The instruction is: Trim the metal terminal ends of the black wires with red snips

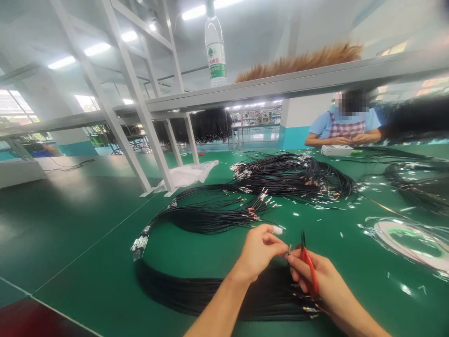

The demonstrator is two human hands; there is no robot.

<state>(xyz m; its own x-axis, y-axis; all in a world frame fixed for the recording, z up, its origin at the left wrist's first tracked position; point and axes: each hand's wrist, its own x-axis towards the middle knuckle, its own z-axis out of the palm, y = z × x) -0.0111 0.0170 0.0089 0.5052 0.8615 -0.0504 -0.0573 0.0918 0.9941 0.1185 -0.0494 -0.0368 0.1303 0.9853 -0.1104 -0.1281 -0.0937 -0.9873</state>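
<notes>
My left hand point(257, 252) is closed, pinching the thin end of a cable point(289, 249) with thumb and forefinger. A white cover wraps one of its fingertips. Right beside it, my right hand point(315, 274) holds red-handled cutters point(308, 267) against the palm, dark jaws pointing up. Its thumb and fingers also meet at the same cable end. Under both hands lies a thick bundle of black cables point(196, 292), curving left to bright connectors point(140, 245). Several stripped, coppery ends show by my right wrist.
More black cable bundles point(280, 175) lie ahead on the green table point(87, 210). A white reel point(407, 243) is at right, among scattered clear scraps. White frame legs point(157, 154) carry a shelf point(245, 93) with a water bottle point(214, 51). A person point(345, 124) sits opposite.
</notes>
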